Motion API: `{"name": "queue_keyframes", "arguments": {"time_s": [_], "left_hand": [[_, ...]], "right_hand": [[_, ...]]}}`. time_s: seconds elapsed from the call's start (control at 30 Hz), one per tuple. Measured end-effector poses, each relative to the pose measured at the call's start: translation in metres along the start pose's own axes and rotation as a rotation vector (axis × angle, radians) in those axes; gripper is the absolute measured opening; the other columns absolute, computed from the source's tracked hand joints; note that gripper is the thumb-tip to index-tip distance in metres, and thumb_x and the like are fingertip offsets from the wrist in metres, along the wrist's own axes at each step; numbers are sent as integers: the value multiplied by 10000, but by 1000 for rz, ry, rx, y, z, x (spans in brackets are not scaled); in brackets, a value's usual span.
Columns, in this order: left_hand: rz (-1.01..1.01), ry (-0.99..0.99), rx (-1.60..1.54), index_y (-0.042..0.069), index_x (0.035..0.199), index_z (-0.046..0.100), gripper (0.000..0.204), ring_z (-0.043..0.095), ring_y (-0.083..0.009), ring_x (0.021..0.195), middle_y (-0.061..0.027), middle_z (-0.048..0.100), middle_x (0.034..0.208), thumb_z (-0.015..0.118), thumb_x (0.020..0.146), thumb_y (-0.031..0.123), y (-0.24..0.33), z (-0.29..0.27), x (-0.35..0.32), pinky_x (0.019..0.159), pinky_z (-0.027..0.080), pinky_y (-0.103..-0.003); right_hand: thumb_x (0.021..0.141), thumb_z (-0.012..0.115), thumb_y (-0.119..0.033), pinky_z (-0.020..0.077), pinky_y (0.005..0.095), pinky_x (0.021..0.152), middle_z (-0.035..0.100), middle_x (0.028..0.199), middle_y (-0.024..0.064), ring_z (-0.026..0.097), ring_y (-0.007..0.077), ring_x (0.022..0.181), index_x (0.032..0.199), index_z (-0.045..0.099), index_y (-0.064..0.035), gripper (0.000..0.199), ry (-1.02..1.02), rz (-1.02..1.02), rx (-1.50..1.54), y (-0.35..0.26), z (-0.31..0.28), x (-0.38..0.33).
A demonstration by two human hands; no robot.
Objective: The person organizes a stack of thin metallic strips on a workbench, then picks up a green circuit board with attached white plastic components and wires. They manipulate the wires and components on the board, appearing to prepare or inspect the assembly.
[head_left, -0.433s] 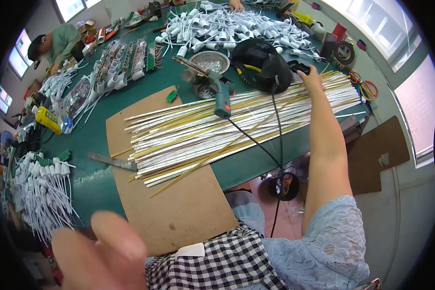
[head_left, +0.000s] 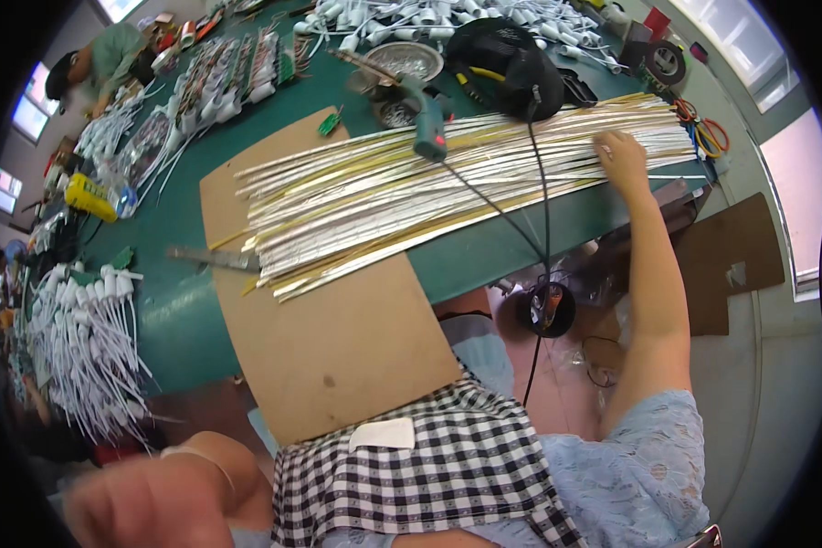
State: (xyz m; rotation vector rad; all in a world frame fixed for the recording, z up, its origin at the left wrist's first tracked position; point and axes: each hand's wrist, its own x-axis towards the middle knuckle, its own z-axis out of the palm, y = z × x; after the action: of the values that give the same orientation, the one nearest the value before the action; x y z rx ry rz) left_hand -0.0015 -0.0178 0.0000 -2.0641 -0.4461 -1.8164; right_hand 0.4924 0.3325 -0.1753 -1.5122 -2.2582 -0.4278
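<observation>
"Where were the strips laid?"
"Across cardboard and table, below the right hand; its fingers were curled — any pinch couldn't be told."
"The left hand's?"
"Blurred; their state couldn't be told."
"Labels?"
"Dark marks were seen on the yellow bottle — unreadable."

Your right hand is now off the black strap beside the cap and down over the strips, fingers curled. The yellow strip that slanted across them no longer juts past their near edge. Your left hand, blurred, sits lower. Your view tips down, showing more of your checked apron.
</observation>
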Motion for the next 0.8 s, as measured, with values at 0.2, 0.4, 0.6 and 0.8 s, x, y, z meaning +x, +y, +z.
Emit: {"name": "queue_keyframes", "arguments": {"time_s": [0.2,0.4,0.6,0.8], "left_hand": [[-737,-662,172,43,1050,613,364,541,-308,1044,-134,603,1084,702,710,137,-21,-1,-79,921,422,-447],[-682,-961,392,52,1150,598,507,502,-329,1128,-113,554,1205,736,662,61,-48,19,-141,981,401,-445],[-499,-1007,503,49,1193,575,565,495,-326,1151,-109,541,1230,725,648,61,-73,54,-139,982,402,-441],[-462,-1103,437,4,1237,529,605,497,-325,1130,-136,530,1211,657,645,16,-95,76,-141,960,412,-425]], "right_hand": [[840,617,-153,478,416,799,681,951,58,623,284,929,925,682,-105,118,67,-15,-84,3,-17,-46],[776,577,-26,482,424,920,624,1173,140,592,336,1063,1122,646,-88,358,182,49,30,-3,-4,-60],[840,613,-185,475,446,768,657,846,111,608,348,820,867,669,-65,135,283,416,419,-59,-17,-87],[748,574,-45,427,437,926,584,1238,71,520,311,1146,1206,596,-137,468,190,227,-14,-58,-7,-66]]}}
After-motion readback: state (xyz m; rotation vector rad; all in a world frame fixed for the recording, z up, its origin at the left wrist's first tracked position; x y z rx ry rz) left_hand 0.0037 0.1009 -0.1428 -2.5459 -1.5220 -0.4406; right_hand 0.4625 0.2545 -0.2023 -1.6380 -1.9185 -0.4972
